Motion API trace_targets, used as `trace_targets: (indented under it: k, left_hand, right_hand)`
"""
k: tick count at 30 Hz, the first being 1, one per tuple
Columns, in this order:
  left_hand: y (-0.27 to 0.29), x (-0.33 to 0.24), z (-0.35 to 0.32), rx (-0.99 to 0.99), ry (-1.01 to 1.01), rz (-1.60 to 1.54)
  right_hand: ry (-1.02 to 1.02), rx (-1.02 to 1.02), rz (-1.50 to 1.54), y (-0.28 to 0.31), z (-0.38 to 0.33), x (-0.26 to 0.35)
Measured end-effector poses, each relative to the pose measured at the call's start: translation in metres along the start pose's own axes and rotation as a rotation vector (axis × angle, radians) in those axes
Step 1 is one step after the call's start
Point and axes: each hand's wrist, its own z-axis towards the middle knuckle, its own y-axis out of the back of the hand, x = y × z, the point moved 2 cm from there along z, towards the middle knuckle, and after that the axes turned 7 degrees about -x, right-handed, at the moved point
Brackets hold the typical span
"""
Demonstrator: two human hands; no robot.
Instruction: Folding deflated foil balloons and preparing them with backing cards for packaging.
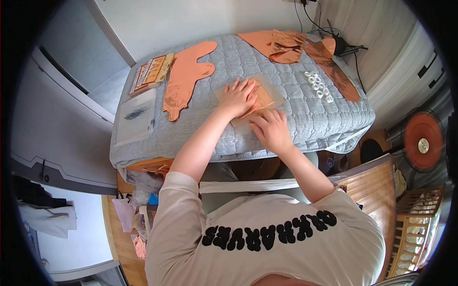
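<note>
A folded packet of shiny copper-orange foil (264,97) lies on a translucent plastic bag (276,90) in the middle of the quilted bed cover. My left hand (237,98) lies flat over the packet's left part, fingers stretched and slightly spread. At its near edge rests my right hand (272,131), fingers loosely bent and partly apart, touching the packet and bag; whether it pinches an edge cannot be made out. To the left, a large flat foil balloon (186,76) with rounded lobes is spread out.
More foil balloons (255,42) lie at the back right, with a long one (339,78) beside white ribbon rolls (318,86). On the left sit colourful packages (151,74) and a clear plastic case (136,121). Cables (329,26) and a red fan (423,143) stand right.
</note>
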Motion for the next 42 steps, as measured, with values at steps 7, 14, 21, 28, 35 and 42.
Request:
trace_targets:
  k: [7, 14, 21, 28, 35, 42]
  left_hand:
    - [-0.010, 0.007, 0.013, 0.031, 0.023, 0.048]
    - [-0.008, 0.002, 0.012, 0.041, 0.005, 0.040]
    - [-0.009, 0.002, 0.012, 0.052, 0.003, 0.035]
    - [-0.003, 0.004, -0.002, 0.051, -0.065, -0.030]
    - [0.018, -0.014, -0.032, 0.180, -0.207, 0.031]
    - [0.023, -0.024, -0.050, 0.155, -0.281, -0.020]
  right_hand:
    - [0.105, 0.240, 0.149, -0.011, 0.023, -0.008]
    - [0.055, 0.306, 0.321, -0.011, 0.025, -0.014]
    - [0.015, 0.359, 0.366, -0.017, 0.026, -0.016]
    - [-0.328, 0.049, 1.019, 0.018, 0.003, -0.031]
    - [-0.619, -0.614, 2.379, 0.151, -0.058, -0.138]
    - [-0.463, 0.108, 0.242, 0.119, -0.078, -0.082]
